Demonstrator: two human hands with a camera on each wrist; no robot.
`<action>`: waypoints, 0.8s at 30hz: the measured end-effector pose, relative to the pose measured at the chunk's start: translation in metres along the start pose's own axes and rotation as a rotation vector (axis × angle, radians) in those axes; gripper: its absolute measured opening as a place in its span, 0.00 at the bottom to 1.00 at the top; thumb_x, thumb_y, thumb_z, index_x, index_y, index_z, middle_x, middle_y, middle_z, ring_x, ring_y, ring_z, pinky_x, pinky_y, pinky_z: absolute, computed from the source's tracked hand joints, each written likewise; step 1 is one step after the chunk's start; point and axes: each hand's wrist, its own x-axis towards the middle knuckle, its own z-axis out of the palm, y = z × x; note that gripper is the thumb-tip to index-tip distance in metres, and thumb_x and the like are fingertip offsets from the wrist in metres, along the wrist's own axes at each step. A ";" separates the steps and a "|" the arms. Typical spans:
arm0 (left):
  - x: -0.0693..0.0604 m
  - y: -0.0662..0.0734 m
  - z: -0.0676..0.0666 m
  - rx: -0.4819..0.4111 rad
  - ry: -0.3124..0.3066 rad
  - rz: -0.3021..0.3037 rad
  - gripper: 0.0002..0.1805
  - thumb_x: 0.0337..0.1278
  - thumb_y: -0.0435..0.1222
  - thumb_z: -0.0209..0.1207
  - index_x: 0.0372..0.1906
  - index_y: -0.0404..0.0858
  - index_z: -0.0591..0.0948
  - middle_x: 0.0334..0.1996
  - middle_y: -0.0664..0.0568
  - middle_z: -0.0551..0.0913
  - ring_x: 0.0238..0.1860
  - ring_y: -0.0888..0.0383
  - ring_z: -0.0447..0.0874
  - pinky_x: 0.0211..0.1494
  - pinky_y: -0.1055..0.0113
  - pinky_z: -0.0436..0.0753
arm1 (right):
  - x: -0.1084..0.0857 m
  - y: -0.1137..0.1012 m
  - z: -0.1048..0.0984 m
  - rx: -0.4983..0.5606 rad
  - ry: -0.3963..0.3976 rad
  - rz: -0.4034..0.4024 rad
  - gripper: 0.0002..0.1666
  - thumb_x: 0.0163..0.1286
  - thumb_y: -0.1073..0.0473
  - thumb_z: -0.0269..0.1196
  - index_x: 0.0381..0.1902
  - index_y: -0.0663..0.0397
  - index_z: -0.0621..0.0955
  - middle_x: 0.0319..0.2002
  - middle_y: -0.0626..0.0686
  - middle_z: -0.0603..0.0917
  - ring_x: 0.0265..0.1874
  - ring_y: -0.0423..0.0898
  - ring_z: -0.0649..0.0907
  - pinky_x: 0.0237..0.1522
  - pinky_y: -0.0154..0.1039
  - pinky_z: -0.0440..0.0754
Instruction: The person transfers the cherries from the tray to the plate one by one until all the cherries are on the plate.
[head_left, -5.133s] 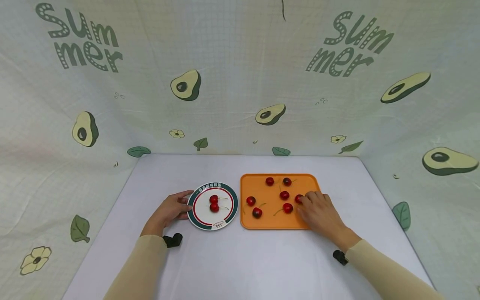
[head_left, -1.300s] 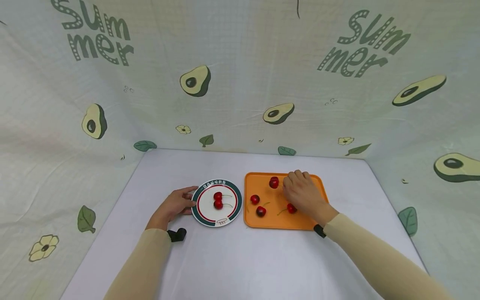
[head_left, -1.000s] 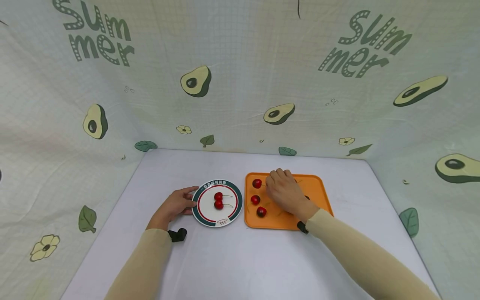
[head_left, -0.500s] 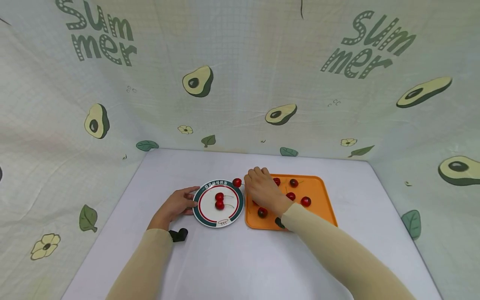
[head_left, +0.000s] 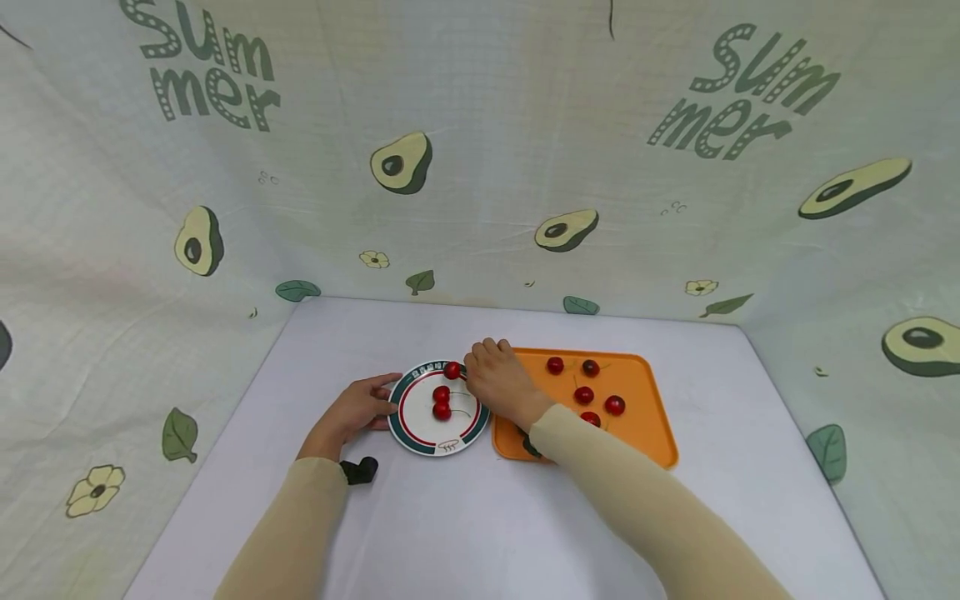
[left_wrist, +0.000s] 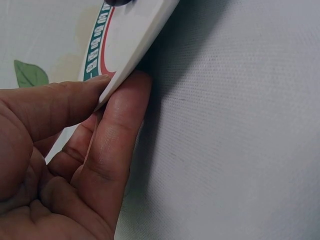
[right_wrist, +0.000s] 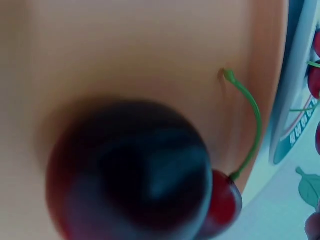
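Note:
A round white plate (head_left: 416,412) with a green and red rim sits left of centre in the head view. My left hand (head_left: 358,412) grips its left edge; in the left wrist view the thumb lies on top and the fingers (left_wrist: 112,135) underneath. Two cherries (head_left: 442,412) lie mid-plate. My right hand (head_left: 501,379) is over the plate's right edge, with another cherry (head_left: 452,371) hanging by its stem above the far rim. The stem's grip is barely visible. In the right wrist view, a large dark cherry (right_wrist: 130,175) fills the foreground.
An orange tray (head_left: 637,433) with several cherries (head_left: 584,395) stands right of the plate, its left part hidden by my right hand and sleeve. Both rest on a white table (head_left: 435,525). A patterned cloth (head_left: 480,167) rises behind.
My right hand has moved left from the tray to the plate, carrying a cherry over the rim. The left hand keeps its grip on the plate. The head view has shifted slightly.

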 end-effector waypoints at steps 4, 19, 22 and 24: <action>0.000 0.001 0.000 -0.003 0.001 0.000 0.37 0.66 0.25 0.65 0.78 0.46 0.72 0.54 0.40 0.77 0.39 0.53 0.84 0.42 0.64 0.91 | 0.004 -0.003 0.005 0.018 -0.029 0.009 0.14 0.80 0.51 0.59 0.43 0.57 0.81 0.36 0.52 0.77 0.40 0.51 0.73 0.43 0.42 0.73; 0.001 0.000 0.001 -0.009 0.006 0.003 0.36 0.66 0.25 0.64 0.78 0.46 0.73 0.53 0.41 0.77 0.39 0.53 0.84 0.42 0.64 0.91 | 0.009 -0.014 0.013 0.000 -0.086 0.005 0.17 0.80 0.49 0.58 0.51 0.57 0.82 0.39 0.51 0.78 0.42 0.50 0.74 0.47 0.42 0.76; 0.000 0.000 0.001 -0.007 0.007 0.007 0.36 0.66 0.25 0.64 0.77 0.46 0.73 0.53 0.41 0.77 0.39 0.53 0.83 0.42 0.64 0.91 | 0.009 -0.015 0.013 0.003 -0.075 0.010 0.17 0.80 0.49 0.58 0.50 0.57 0.82 0.38 0.51 0.78 0.42 0.50 0.74 0.46 0.42 0.75; 0.000 0.000 0.001 -0.005 0.010 0.003 0.36 0.66 0.25 0.64 0.77 0.46 0.73 0.53 0.41 0.77 0.39 0.53 0.83 0.42 0.64 0.91 | 0.009 -0.015 0.013 0.011 -0.069 0.015 0.17 0.80 0.48 0.58 0.51 0.56 0.82 0.39 0.51 0.78 0.42 0.50 0.74 0.47 0.42 0.76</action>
